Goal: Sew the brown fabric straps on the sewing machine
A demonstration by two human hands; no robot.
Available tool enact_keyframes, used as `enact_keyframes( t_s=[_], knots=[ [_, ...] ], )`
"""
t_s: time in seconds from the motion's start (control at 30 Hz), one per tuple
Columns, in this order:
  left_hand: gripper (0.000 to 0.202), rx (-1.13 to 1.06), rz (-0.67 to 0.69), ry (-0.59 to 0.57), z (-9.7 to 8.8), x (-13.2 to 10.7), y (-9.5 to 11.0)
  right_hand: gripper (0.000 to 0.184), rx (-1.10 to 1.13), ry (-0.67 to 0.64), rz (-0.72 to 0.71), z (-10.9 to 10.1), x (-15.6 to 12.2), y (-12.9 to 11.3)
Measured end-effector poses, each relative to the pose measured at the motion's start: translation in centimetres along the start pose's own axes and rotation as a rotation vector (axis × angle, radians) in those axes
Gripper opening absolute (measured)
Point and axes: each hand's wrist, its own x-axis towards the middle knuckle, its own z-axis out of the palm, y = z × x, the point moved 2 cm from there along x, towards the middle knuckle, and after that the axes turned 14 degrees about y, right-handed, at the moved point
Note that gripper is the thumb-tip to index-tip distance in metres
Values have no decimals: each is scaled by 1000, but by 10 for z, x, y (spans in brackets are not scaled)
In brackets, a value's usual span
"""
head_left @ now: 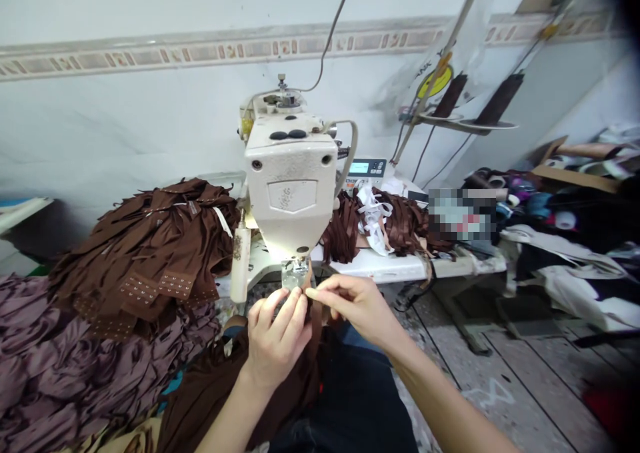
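Observation:
A cream sewing machine (291, 181) stands before me, its presser foot (295, 273) just above my hands. My left hand (276, 336) is closed, its fingers pinched on a brown strap (316, 320) right below the foot. My right hand (357, 303) comes in from the right, thumb and forefinger pinching the same strap beside my left fingertips. The brown strap hangs down between my hands towards my lap, where more brown fabric (200, 393) lies.
A heap of brown hook-and-eye pieces (150, 253) lies left of the machine, with mauve fabric (60, 366) below it. Brown straps and white tape (385, 223) sit on the machine table's right. Thread cones (500, 100) hang at the back right. Cluttered goods (565, 226) fill the right side.

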Motion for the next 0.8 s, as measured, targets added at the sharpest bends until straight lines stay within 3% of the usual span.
enact_keyframes(
  t_s=[0.1, 0.17, 0.3, 0.4, 0.5, 0.63, 0.8],
  knots=[
    [41, -11, 17, 2, 0, 0, -2, 39, -37, 58, -130, 7, 20, -5],
    [36, -15, 18, -21, 0, 1, -3, 38, -69, 89, -163, 12, 28, -2],
    [37, -23, -28, -37, -1, 3, -1, 42, 42, 132, -4, 19, 31, 16],
    [42, -56, -73, -39, -1, 5, 1, 48, 168, 208, 115, 21, 19, 32],
    [43, -84, -85, -78, -1, 10, 0, 50, 202, 189, 161, 25, -1, 47],
    [41, -110, -84, -148, 1, 18, -4, 57, 208, 105, 132, 28, -26, 62],
    [42, -106, -109, -195, 6, 21, -5, 51, 201, 189, 87, 28, -34, 63]
  ],
)
